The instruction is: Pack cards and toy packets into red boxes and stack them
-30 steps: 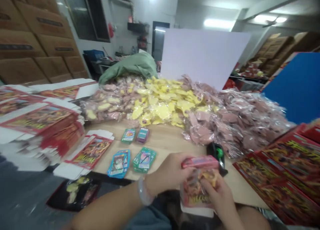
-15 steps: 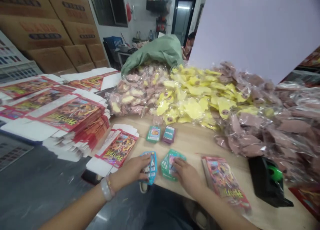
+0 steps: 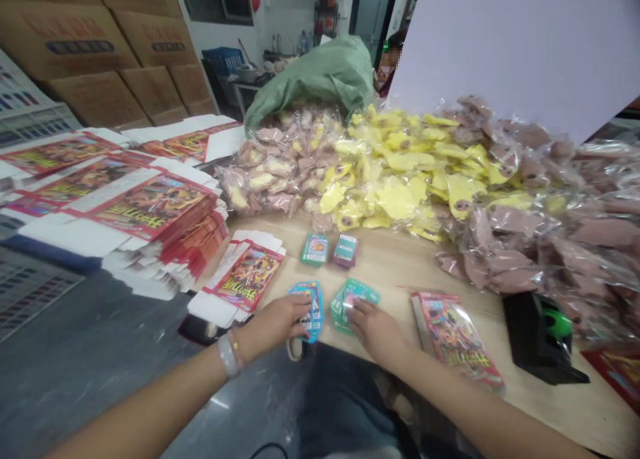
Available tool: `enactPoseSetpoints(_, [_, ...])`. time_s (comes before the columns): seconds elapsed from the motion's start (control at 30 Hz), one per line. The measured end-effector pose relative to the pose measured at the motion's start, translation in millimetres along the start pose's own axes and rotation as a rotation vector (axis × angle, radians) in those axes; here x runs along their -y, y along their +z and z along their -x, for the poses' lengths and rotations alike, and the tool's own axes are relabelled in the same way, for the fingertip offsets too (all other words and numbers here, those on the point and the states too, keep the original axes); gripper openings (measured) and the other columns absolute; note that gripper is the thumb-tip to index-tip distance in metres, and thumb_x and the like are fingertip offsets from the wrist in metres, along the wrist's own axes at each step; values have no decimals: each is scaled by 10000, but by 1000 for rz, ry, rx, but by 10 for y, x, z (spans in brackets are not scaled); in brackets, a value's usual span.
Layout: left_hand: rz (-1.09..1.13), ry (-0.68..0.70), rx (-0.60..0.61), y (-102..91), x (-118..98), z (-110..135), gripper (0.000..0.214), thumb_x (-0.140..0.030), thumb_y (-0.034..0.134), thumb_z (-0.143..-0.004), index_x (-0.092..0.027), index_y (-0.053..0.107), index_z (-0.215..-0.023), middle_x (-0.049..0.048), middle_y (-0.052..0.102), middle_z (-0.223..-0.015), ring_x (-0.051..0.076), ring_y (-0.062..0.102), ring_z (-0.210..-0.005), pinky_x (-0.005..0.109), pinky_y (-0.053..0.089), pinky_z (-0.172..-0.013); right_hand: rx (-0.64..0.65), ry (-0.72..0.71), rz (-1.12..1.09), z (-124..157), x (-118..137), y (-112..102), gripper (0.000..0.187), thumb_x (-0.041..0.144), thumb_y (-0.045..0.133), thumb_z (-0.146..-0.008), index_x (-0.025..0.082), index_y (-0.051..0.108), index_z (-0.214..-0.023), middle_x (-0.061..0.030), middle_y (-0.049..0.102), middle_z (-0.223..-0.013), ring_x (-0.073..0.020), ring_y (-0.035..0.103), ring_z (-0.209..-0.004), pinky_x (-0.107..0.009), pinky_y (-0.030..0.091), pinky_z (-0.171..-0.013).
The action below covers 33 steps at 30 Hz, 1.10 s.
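Observation:
My left hand [image 3: 273, 322] rests on a stack of blue cards [image 3: 310, 302] at the near edge of the wooden table [image 3: 395, 266], fingers curled round the stack's near side. My right hand [image 3: 375, 329] lies on a fanned stack of green cards [image 3: 356, 294], fingers pressed on top. A folded red printed box [image 3: 457, 339] lies flat on the table just right of my right hand. Farther back sit a small green card pack [image 3: 315, 249] and a purple card pack [image 3: 346, 250].
A flat red box blank [image 3: 245, 279] lies left of the cards, with tall stacks of blanks [image 3: 145, 222] beyond. A heap of bagged yellow and pink items [image 3: 400, 172] fills the table's back. A black tape dispenser [image 3: 543, 339] stands at right. Cardboard cartons [image 3: 100, 52] line the left wall.
One second ago both hands held the red box near my lap. The box now lies on the table, and my hands have moved left onto the blue and green card stacks.

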<state>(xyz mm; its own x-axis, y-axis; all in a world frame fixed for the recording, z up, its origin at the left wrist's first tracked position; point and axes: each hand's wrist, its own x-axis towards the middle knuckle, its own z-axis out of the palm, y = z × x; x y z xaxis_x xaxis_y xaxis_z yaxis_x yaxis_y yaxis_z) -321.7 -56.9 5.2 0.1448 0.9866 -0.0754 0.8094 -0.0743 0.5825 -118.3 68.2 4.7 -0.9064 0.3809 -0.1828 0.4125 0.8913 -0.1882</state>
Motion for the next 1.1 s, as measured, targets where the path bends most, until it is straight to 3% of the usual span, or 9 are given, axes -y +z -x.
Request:
enactPoseSetpoints(0.13, [7, -16, -1, -31, -119, 24, 239, -235, 505, -841, -199, 600, -1057, 65, 568, -1179, 174, 496, -1120, 316, 338, -1005, 11, -32, 10, -17, 5, -27, 324, 96, 348, -859, 91, 586, -1079, -147, 591, -1120, -209, 528, -1054, -302, 374, -946])
enactPoseSetpoints(0.33, [20, -116, -123, 77, -133, 35, 258, -204, 384, -885, -176, 626, -970, 47, 646, -990, 147, 572, -951, 268, 410, -888, -31, -7, 36, -17, 40, 116, 405, -11, 336, -780, 47, 557, -1114, -191, 550, -1175, -254, 487, -1107, -353, 360, -948])
enactPoseSetpoints(0.5, [47, -193, -210, 72, -126, -1, 226, -237, 415, -867, -162, 627, -893, 51, 634, -902, 151, 563, -860, 259, 419, -808, -74, 32, -2, 5, 27, 137, 386, -4, 364, -773, 57, 564, -1099, -181, 582, -1125, -266, 502, -1085, -346, 407, -898])
enactPoseSetpoints(0.67, [157, -196, -172, 148, -68, -55, 186, -268, 520, -801, -138, 638, -737, 32, 641, -764, 134, 578, -724, 223, 442, -692, -120, 21, -91, 7, -3, 205, 375, -2, 399, -763, 39, 560, -1100, -194, 561, -1155, -273, 470, -1123, -364, 388, -927])
enactPoseSetpoints(0.83, [207, -199, -198, -31, -22, -33, 178, -283, 537, -768, -146, 641, -719, 36, 648, -748, 153, 583, -706, 239, 453, -664, -231, 97, -184, 118, -38, 84, 361, 9, 375, -788, 76, 557, -1092, -170, 580, -1132, -249, 492, -1098, -363, 388, -923])
enactPoseSetpoints(0.9, [216, -241, -382, -99, -159, -104, 182, -291, 486, -797, -163, 613, -822, 47, 627, -833, 177, 562, -800, 281, 437, -743, -400, 231, -382, 191, -45, -55, 310, 94, 344, -851, 103, 528, -1101, -149, 599, -1093, -227, 541, -1018, -355, 418, -881])
enactPoseSetpoints(1.0, [485, -325, -669, 47, -592, -444, 167, -309, 424, -819, -180, 521, -860, 32, 580, -801, 176, 549, -763, 286, 451, -698, -725, 447, -1097, 289, -88, -225, 171, 277, 424, -862, 178, 535, -945, -49, 641, -848, -180, 598, -787, -303, 483, -710])
enactPoseSetpoints(1.03, [579, -320, -676, 163, -777, -609, 161, -314, 397, -827, -186, 494, -836, 19, 564, -760, 166, 550, -711, 271, 460, -650, -781, 476, -1363, 336, -131, -250, 141, 308, 487, -830, 193, 532, -897, -17, 631, -788, -166, 596, -740, -286, 486, -674])
enactPoseSetpoints(1.1, [673, -299, -655, 417, -1129, -973, 171, -306, 338, -851, -188, 458, -818, 9, 546, -724, 152, 548, -655, 250, 465, -587, -686, 504, -1787, 493, -287, -260, 177, 311, 590, -764, 203, 535, -893, 2, 632, -795, -158, 599, -735, -282, 489, -663])
